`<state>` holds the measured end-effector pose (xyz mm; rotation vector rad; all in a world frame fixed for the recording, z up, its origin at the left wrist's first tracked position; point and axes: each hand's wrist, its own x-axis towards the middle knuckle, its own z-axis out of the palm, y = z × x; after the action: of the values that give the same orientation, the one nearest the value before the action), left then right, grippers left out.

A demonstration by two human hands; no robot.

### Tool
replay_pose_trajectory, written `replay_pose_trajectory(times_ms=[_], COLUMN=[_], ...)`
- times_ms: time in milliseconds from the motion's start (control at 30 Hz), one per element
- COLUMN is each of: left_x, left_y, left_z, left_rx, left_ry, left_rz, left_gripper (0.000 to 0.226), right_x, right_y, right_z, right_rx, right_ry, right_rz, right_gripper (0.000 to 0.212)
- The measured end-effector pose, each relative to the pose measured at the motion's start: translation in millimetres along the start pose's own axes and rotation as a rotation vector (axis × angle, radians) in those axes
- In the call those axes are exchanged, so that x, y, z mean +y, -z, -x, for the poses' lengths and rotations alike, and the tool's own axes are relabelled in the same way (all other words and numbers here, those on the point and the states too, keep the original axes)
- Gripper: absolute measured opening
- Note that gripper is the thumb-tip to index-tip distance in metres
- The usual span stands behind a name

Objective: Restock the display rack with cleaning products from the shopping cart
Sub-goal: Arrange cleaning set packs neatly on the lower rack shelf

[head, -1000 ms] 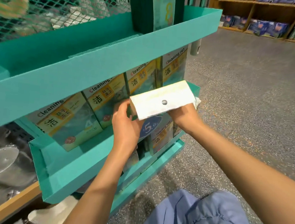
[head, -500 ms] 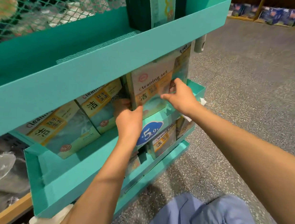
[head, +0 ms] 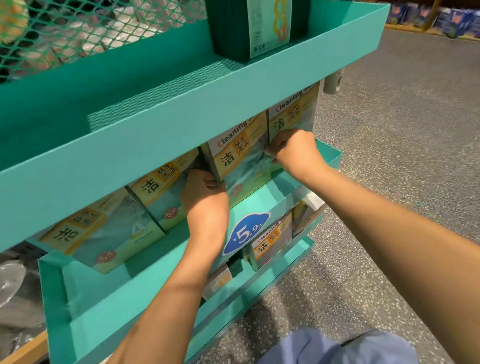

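Both hands hold one cleaning box (head: 239, 160) mid-frame on the teal rack (head: 163, 124): left hand (head: 206, 199) pinches its lower corner, right hand (head: 295, 151) grips its right edge.

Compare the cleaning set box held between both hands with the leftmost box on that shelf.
The held box is gripped by the left hand and right hand; the leftmost box is untouched. The held one sits third in the row, the other at the row's left end. Both share the same yellow-and-teal packaging.
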<state>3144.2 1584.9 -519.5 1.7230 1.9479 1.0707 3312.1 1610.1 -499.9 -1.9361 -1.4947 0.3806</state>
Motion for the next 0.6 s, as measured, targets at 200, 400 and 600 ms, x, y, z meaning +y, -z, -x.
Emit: replay_pose_trajectory(times_ms=[200, 400, 600], left_x=[-2, -4, -1], left_y=[-1, 0, 15], left_z=[-3, 0, 6], left_rx=[0.002, -0.026, -0.14], left_ry=[-0.012, -0.054, 0.018], left_rz=[-0.056, -0.056, 0.03], left_gripper=[0.01, 0.01, 0.014], right_x=[-3, -1, -2], right_y=[0, 6, 20], right_z=[7, 17, 38], right_rx=[0.015, -0.017, -0.002], right_ry=[-0.047, -0.089, -0.035], right_rz=[-0.106, -0.003, 0.16], right_gripper=[0.016, 0.016, 0.012])
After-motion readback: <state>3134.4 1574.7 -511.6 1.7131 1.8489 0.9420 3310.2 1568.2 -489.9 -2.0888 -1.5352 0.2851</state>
